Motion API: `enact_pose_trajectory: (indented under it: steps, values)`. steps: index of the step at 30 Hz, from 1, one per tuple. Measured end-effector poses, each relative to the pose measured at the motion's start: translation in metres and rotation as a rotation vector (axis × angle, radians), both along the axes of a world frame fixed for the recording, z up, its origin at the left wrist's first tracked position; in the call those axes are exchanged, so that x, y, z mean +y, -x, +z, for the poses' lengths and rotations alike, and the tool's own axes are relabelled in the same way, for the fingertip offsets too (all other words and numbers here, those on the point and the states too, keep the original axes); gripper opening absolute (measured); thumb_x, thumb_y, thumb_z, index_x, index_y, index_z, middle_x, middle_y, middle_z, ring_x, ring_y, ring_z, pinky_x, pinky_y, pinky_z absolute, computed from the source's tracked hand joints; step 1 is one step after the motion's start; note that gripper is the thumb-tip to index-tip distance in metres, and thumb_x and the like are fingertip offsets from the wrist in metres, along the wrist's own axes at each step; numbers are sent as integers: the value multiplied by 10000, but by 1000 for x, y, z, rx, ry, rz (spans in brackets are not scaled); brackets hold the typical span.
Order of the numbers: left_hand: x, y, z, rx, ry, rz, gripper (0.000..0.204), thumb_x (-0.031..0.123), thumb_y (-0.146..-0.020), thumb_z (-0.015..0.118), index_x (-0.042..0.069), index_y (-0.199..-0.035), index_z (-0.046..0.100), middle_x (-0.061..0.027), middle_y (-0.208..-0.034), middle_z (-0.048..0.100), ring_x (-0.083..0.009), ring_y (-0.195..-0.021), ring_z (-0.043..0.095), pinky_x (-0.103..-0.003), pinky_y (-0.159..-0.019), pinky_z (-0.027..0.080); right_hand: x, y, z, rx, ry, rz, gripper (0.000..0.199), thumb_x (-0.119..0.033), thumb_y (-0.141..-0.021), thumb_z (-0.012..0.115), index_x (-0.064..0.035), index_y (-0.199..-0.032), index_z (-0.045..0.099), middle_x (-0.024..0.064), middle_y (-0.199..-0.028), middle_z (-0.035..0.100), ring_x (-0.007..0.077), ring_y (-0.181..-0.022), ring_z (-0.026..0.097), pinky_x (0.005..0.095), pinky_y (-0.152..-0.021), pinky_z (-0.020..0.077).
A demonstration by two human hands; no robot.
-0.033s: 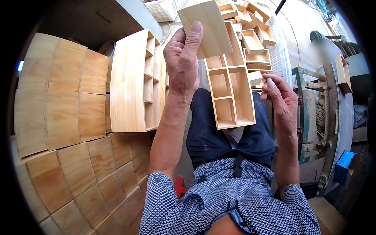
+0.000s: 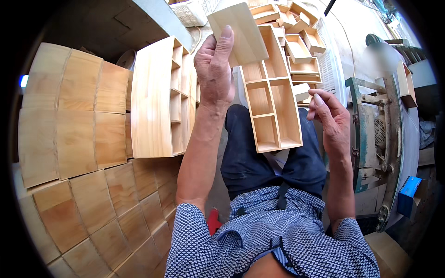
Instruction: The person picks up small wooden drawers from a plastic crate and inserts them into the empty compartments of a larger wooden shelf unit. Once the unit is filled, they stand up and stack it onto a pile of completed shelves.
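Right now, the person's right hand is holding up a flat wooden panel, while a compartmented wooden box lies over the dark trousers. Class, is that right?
No, wrong side: in the head view, the left hand is holding up the flat wooden panel. The compartmented wooden box does lie over the dark trousers.

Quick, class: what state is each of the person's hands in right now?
Left hand: closed, holding a board.
Right hand: partly curled; whether it grips anything cannot be told.
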State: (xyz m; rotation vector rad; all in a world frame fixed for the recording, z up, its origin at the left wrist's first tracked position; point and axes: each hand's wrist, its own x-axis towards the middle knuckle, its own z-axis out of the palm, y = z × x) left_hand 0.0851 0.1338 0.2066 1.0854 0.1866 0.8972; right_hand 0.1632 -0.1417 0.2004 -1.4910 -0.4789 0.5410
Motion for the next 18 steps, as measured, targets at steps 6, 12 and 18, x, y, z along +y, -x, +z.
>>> enact_pose_trajectory:
  steps: [6,12,18]
  values:
    - [9,-18,-41,88,178,-31,343,304,-1098,696,2,-1258,720,-82,-1151,781,-165,-1044,764,-345,-867,666,-42,-2,-39,139,112,7,283,-196,-1103,689,2,-1300,735,26,-983,698,71,-808,641,242,-793,562]
    - [-1,-11,-48,154,180,-32,270,254,-1102,703,15,-1225,720,-49,-1140,782,-116,-996,756,-305,-883,637,-68,-13,-57,166,178,-9,266,-192,-1106,677,3,-1274,742,24,-1002,705,73,-889,649,246,-790,569]
    - [0,-22,-43,219,136,-68,345,249,-1101,692,-23,-1315,687,-101,-1226,769,-179,-1083,761,-348,-938,646,-69,-17,-68,214,208,-12,270,-197,-1099,679,11,-1260,742,24,-1014,719,79,-852,650,253,-781,566]
